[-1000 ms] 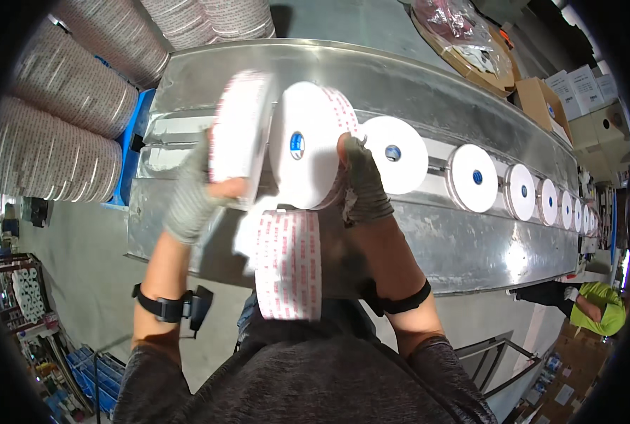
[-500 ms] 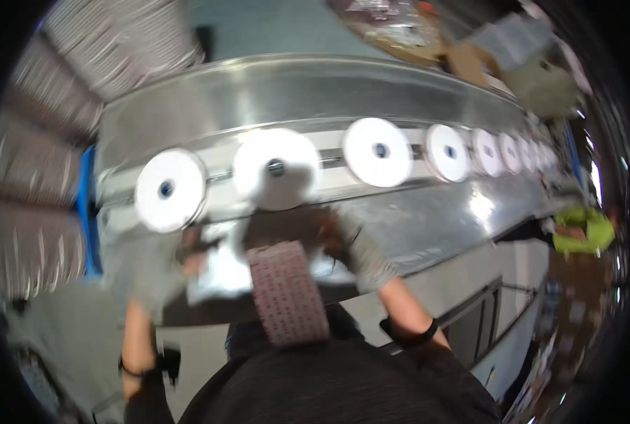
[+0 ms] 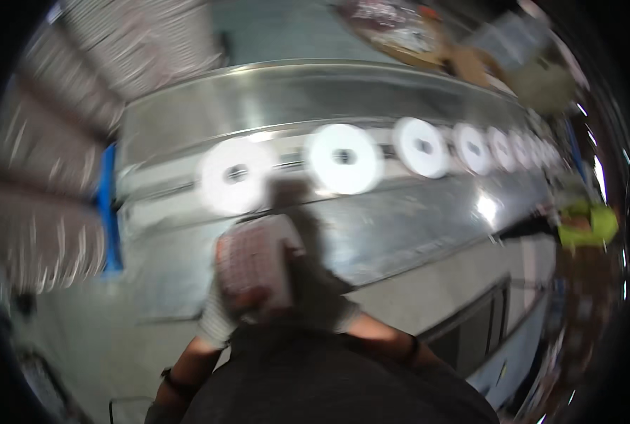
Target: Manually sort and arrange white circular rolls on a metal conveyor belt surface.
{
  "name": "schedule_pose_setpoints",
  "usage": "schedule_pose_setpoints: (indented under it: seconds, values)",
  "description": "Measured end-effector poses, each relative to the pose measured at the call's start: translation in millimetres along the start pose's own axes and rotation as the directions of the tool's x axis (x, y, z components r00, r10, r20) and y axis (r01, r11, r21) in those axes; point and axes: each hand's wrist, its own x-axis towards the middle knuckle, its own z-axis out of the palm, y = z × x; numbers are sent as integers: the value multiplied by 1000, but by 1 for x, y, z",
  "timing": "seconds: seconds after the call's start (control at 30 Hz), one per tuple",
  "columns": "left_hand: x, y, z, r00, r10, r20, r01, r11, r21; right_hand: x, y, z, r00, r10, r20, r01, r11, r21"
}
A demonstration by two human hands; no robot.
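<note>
In front of my chest is a thick white bundle [image 3: 252, 265] with rows of red print, smeared by motion; I cannot make out its exact kind. Its left and lower side is against my gloved left hand [image 3: 224, 311], whose fingers are mostly hidden. At its right side, my right hand [image 3: 320, 293] in a dark-palmed glove closes on it. Just beyond stands a large white disc-shaped roll [image 3: 223, 185] with a dark centre hole. A second white roll [image 3: 357, 173] sits to its right, and several more form a line receding rightward.
The rolls stand along a long metal table [image 3: 399, 219] with a raised back panel [image 3: 293, 92]. Wrapped stacks [image 3: 53, 162] and a blue post [image 3: 108, 212] are at the left. A person in a bright yellow-green top [image 3: 597, 226] is at the far right.
My hands have come together and drawn back toward my body, with the printed bundle between them. My view has shifted, so the rolls appear farther right.
</note>
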Motion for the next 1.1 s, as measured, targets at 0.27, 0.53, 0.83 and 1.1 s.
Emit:
schedule_pose_setpoints:
  seconds: [0.27, 0.53, 0.83, 1.1]
  values:
    - [-70, 6, -148, 856, 286, -431, -279, 957, 81, 108, -14, 44, 841, 104, 531, -535, 313, 785]
    - [-72, -52, -159, 693, 286, -662, -90, 945, 315, 213, 7, 179, 913, 65, 402, 46, 964, -260]
    - [-57, -13, -137, 812, 113, -572, -254, 952, -172, 126, -87, 145, 915, -246, 320, 146, 941, 304]
    - [-113, -34, -204, 695, 95, -712, -276, 950, -143, 196, -56, 182, 776, 63, 627, -630, 44, 775]
